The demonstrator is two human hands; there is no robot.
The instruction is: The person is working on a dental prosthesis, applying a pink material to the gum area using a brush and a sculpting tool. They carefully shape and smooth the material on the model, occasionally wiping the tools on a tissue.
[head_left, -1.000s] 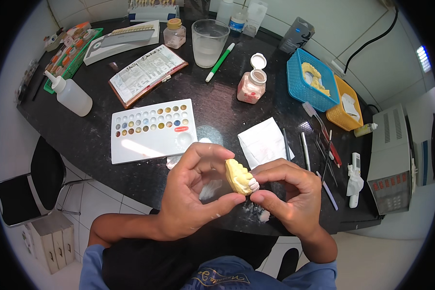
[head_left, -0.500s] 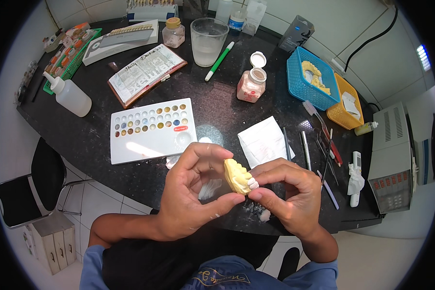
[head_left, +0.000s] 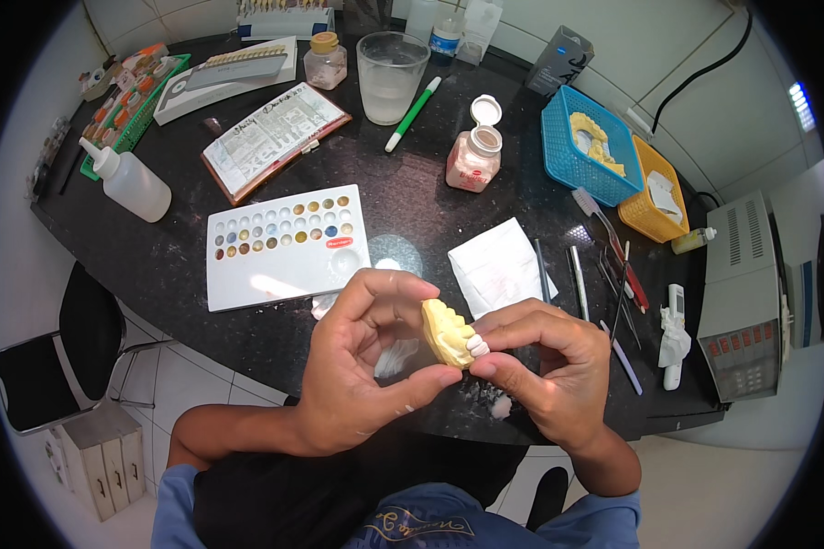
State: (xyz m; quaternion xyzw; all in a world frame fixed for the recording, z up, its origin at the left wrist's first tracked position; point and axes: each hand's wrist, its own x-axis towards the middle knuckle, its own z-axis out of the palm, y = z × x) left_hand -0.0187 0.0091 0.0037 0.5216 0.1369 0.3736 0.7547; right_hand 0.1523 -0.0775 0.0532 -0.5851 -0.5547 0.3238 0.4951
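Note:
A yellow plaster dental cast (head_left: 446, 335) with a row of teeth is held upright over the front of the worktop. My left hand (head_left: 362, 366) is closed on it, the forefinger at its top and the thumb at its lower end. Against the cast's lower right end sits a small white dental crown piece (head_left: 477, 345), more than one tooth wide. The thumb and fingers of my right hand (head_left: 545, 366) pinch this piece from the right. Whether it is seated on the cast or only touching it, I cannot tell.
Behind my hands lie a white palette (head_left: 284, 265) and a folded tissue (head_left: 490, 265). Brushes and tools (head_left: 618, 293) lie at the right. An open powder jar (head_left: 473, 165), a water cup (head_left: 389, 82), a blue basket (head_left: 563, 156) and a squeeze bottle (head_left: 137, 188) stand farther back.
Both hands keep nearly the same hold on the cast and the white crown piece. The whole scene has shifted very slightly left in the view.

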